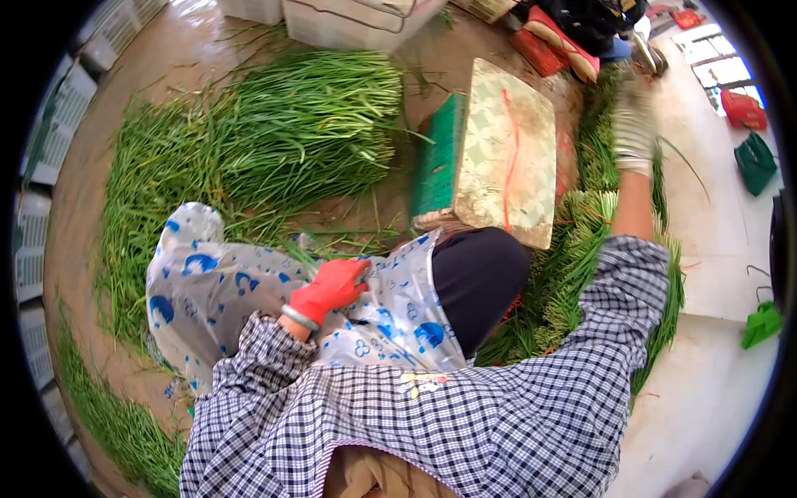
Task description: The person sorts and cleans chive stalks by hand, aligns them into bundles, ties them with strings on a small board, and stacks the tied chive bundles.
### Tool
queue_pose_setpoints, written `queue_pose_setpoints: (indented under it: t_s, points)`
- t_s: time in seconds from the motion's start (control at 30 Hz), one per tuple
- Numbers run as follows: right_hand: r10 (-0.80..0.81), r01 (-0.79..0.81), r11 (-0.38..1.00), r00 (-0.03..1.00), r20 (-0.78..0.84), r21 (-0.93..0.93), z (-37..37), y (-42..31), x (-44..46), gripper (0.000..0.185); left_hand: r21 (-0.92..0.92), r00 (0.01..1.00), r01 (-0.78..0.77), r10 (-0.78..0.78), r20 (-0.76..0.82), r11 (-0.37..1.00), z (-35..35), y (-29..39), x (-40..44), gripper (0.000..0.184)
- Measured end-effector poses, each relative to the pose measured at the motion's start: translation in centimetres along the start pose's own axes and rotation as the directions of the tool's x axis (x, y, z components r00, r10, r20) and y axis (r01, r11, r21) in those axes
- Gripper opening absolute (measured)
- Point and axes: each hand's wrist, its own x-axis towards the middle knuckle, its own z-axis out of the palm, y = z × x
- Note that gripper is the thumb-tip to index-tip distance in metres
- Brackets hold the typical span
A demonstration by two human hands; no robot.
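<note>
My left hand (329,292), in a red glove with a pale band at the wrist, lies over my lap with its fingers curled. A few long green stalks (304,259), like chives, come out from under it across the patterned plastic apron (390,319). Far out to the upper right reaches my right hand (633,124), in a whitish striped glove. Motion smears its fingers, so any grip is hidden. It is over or beside bundled green stalks (596,145) along the wall. More bundles (573,249), some with red ties, lie beside my right knee.
A large heap of loose stalks (307,124) covers the floor ahead. Before my knee stands a box-like block with a patterned top (506,158) and green side. White crates (62,124) line the left; a white bin (357,23) stands ahead. Shoes (564,41) lie at upper right.
</note>
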Motion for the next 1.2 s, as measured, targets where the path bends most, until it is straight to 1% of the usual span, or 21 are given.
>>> queue_pose_setpoints:
  t_s: [0.03,0.07,0.1,0.13,0.17,0.2,0.27,0.33,0.4,0.47,0.67,0.77,0.8,0.83,0.87,0.93,0.97,1.03,1.1,1.13,1.2]
  points:
    - [-0.111,0.179,0.848,0.980,0.164,-0.498,2.7,-0.6,-2.1,0.021,-0.007,1.000,0.017,-0.016,0.026,1.000,-0.3,0.3,0.1,0.052]
    - [0.053,0.015,0.896,0.989,0.140,-0.444,4.0,2.4,-3.9,0.017,-0.007,0.999,0.013,-0.013,0.036,1.000,0.0,0.0,0.1,0.052]
    - [0.339,-0.335,0.941,0.928,0.156,-0.053,5.5,6.0,-5.6,0.019,-0.008,1.000,-0.003,0.003,0.001,1.000,0.3,-0.3,0.1,0.054]
    - [0.596,-0.611,0.717,0.787,0.159,0.335,7.1,9.6,-7.3,0.021,-0.009,0.999,-0.016,0.016,-0.038,1.000,0.6,-0.6,0.1,0.055]
    - [0.311,-0.286,0.949,0.916,0.254,-0.130,8.0,13.6,-9.9,0.020,-0.037,1.000,0.016,-0.017,-0.021,0.999,0.7,-0.8,0.4,0.056]
    - [0.299,-0.192,0.915,0.913,0.277,-0.354,9.4,13.5,-10.9,0.021,-0.036,0.999,0.020,-0.021,-0.026,0.999,1.0,-1.1,1.2,0.056]
    - [0.374,-0.252,0.884,0.886,0.273,-0.393,12.1,13.6,-12.6,0.021,-0.029,0.996,0.056,-0.058,-0.062,0.998,1.5,-2.3,2.4,0.056]
    - [0.236,-0.009,0.794,0.926,0.295,-0.608,13.7,15.7,-14.0,0.025,-0.014,0.990,0.139,-0.140,-0.024,0.990,1.6,-3.9,4.9,0.057]
    - [0.279,-0.047,0.795,0.913,0.296,-0.604,14.2,14.7,-13.7,0.027,0.016,0.975,0.184,-0.180,-0.128,0.983,2.6,-6.7,7.9,0.058]
    - [0.313,-0.045,0.771,0.895,0.317,-0.635,14.4,14.4,-13.6,0.028,0.023,0.968,0.242,-0.240,-0.068,0.970,2.9,-8.5,10.2,0.061]
    - [0.266,-0.030,0.857,0.881,0.391,-0.515,16.6,10.6,-12.1,0.073,0.425,0.985,0.095,-0.147,0.092,0.900,5.9,-12.9,9.4,0.069]
    - [0.153,0.096,0.871,0.879,0.451,-0.482,18.3,9.0,-10.3,0.080,0.224,0.921,0.370,-0.325,-0.213,0.902,4.4,-15.3,4.9,0.055]
    - [0.108,0.172,0.846,0.872,0.477,-0.505,19.0,8.7,-9.9,0.080,0.038,0.700,0.619,-0.529,-0.479,0.784,4.9,-16.5,3.0,0.050]
    - [0.135,0.200,0.811,0.850,0.509,-0.549,19.6,8.8,-10.0,0.084,-0.208,0.364,0.759,-0.667,-0.650,0.617,6.1,-18.3,0.6,0.045]
    - [0.131,0.195,0.816,0.855,0.502,-0.545,20.1,9.4,-10.4,0.084,-0.223,0.110,0.857,-0.588,-0.801,0.464,8.7,-22.5,-1.7,0.043]
    - [0.204,0.207,0.761,0.823,0.530,-0.615,21.4,11.1,-11.5,0.088,-0.504,-0.283,0.832,-0.606,-0.744,0.230,6.4,-22.1,-0.5,0.047]
    - [0.281,0.171,0.744,0.797,0.535,-0.646,21.9,11.1,-11.8,0.091,-0.501,-0.284,0.833,-0.598,-0.750,0.233,4.6,-21.2,1.0,0.047]
    - [0.274,0.193,0.734,0.793,0.544,-0.652,22.5,11.2,-12.2,0.092,-0.523,-0.226,0.560,-0.489,-0.843,0.643,-0.7,-18.8,6.5,0.051]
    - [0.285,0.212,0.723,0.775,0.564,-0.657,22.8,11.2,-12.6,0.090,-0.508,-0.117,0.224,-0.495,-0.861,0.832,-8.3,-15.2,12.8,0.063]
    - [0.288,0.211,0.721,0.775,0.562,-0.660,22.9,10.9,-12.6,0.090,-0.507,0.086,-0.060,-0.502,-0.861,0.860,-12.4,-13.5,15.5,0.079]
    - [0.279,0.280,0.677,0.757,0.590,-0.680,23.1,10.4,-12.5,0.086,-0.152,0.465,0.007,-0.137,-0.875,0.988,-19.2,-12.9,19.9,0.097]
